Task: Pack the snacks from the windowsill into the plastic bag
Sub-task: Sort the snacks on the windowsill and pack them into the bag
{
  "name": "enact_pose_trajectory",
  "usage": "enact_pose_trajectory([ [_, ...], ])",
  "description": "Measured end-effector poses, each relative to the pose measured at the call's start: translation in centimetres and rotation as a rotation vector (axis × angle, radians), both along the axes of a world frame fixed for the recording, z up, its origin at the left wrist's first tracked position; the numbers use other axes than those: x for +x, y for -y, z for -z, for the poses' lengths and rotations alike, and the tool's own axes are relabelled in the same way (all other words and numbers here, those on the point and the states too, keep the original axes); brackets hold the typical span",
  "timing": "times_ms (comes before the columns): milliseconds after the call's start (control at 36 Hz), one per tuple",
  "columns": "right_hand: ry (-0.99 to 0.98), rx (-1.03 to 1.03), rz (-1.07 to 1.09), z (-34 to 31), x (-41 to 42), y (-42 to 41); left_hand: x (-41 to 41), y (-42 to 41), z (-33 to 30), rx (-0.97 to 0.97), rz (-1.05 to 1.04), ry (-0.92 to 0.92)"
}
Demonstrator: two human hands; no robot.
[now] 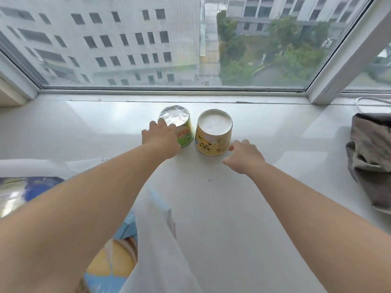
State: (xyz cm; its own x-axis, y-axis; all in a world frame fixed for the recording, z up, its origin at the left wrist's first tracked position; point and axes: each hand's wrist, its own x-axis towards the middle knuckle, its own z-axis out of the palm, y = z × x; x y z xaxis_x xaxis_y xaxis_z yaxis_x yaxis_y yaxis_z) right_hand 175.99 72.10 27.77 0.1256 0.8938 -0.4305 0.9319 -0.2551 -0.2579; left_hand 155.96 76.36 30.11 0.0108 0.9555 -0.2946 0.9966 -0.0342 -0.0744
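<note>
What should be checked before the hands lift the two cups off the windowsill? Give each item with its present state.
1. Left hand on the green cup: ok, fingers rest against its side.
2. Right hand gripping the yellow cup: not ok, open beside it, contact unclear.
3. Both cups standing steady on the windowsill: ok, they stand upside down, side by side.
4. Plastic bag open to receive them: cannot tell.
5. Grey cloth bag out of the way: ok, far right.

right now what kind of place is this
Probably a room high up in an apartment or office block. A wide white windowsill runs under a large window that looks down on neighbouring buildings and treetops. Two snack cups stand on the sill, and a grey bag lies at the right.
</note>
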Motion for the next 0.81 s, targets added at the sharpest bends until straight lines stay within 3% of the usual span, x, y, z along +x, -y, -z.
enact_pose_trajectory([
  [194, 0.168, 0.104, -0.125, 3.6, -2.4, -8.7, 0.6, -8.0, 5.1, -0.036, -0.008, 0.024],
  [389, 0.215, 0.167, -0.160, 8.9, -3.7, -13.9, 1.6, -14.0, 8.9, -0.092, -0.024, 0.082],
  [528, 0.205, 0.209, -0.139, 9.8, -3.3, -15.3, 0.9, -15.0, 11.6, 0.008, -0.044, 0.128],
  [806, 0.197, 0.253, -0.140, 9.4, -2.9, -11.3, -0.2, -11.0, 11.0, -0.085, -0.042, 0.185],
])
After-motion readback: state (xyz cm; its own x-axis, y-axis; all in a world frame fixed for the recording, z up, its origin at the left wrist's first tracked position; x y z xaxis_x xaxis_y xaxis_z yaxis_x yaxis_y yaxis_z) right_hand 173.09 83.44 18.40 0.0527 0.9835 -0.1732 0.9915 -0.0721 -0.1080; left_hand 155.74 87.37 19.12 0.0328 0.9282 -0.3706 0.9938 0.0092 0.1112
